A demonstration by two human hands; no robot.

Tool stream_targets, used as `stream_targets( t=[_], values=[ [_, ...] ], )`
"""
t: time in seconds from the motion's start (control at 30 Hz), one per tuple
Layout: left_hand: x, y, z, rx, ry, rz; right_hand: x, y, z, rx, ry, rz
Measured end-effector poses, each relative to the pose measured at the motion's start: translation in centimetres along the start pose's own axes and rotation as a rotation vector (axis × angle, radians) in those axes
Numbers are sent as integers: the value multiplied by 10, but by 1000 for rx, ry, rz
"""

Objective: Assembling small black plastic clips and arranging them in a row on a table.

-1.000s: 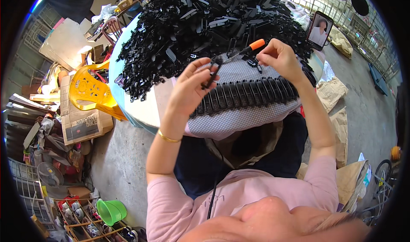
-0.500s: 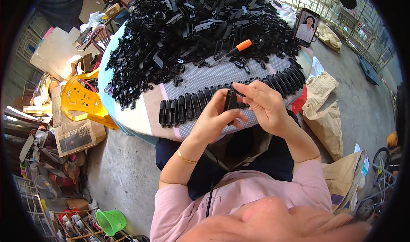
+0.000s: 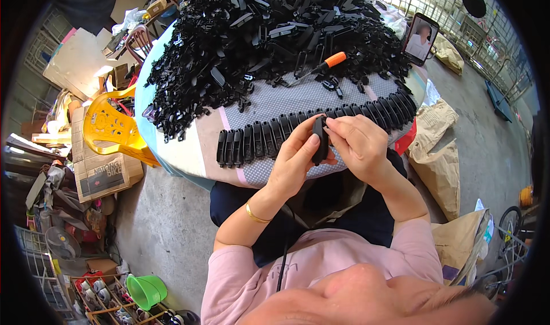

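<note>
My left hand (image 3: pixel 293 163) is closed round a long black plastic part (image 3: pixel 321 141), which stands nearly upright over the table's near edge. At its upper end the fingertips of my right hand (image 3: pixel 362 147) are pinched together against it; whatever small piece they hold is hidden. Just beyond my hands runs a curved row of similar black plastic parts (image 3: pixel 249 141), set side by side on the tablecloth. A screwdriver (image 3: pixel 334 59) with an orange handle rests at the front of a large heap of loose black plastic pieces (image 3: pixel 229 44).
The round table has a patterned cloth (image 3: pixel 197 147). A phone (image 3: pixel 421 39) showing a person stands at its right. Yellow chair (image 3: pixel 112 124) and cardboard box (image 3: pixel 106 179) are at the left, brown paper sacks (image 3: pixel 435 170) at the right. A green bucket (image 3: pixel 146 290) stands lower left.
My hands have come closer together. The left fingers have closed further round the black part, now more upright, and the right fingertips have moved onto its upper end. The view has shifted slightly.
</note>
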State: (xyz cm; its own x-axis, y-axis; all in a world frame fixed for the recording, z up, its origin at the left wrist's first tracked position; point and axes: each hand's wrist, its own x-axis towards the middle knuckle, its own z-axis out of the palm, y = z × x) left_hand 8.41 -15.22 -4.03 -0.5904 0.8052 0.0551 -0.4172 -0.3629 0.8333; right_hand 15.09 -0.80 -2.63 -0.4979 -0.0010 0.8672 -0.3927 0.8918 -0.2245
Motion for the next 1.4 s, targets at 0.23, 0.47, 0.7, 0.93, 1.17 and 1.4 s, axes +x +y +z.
stream_targets(
  t=[0.23, 0.47, 0.7, 0.93, 1.17, 1.4],
  values=[
    [-1, 0, -10, 125, -104, 42, 10, -5, -11, 87, -191, -3],
    [-3, -5, -11, 346, 64, 166, 3, -13, -10, 56, -276, -36],
    [-20, 34, -22, 485, 53, 177, 13, 14, -11, 348, -222, 221],
    [-44, 97, -111, 1038, 604, 281, 10, 139, -22, -269, -454, 321],
    [-54, 101, -150, 1286, 540, 27, 10, 163, -11, -313, -586, 322],
    [-50, 106, -136, 1543, 499, 31, 13, 154, -13, -211, -362, 230]
  ],
)
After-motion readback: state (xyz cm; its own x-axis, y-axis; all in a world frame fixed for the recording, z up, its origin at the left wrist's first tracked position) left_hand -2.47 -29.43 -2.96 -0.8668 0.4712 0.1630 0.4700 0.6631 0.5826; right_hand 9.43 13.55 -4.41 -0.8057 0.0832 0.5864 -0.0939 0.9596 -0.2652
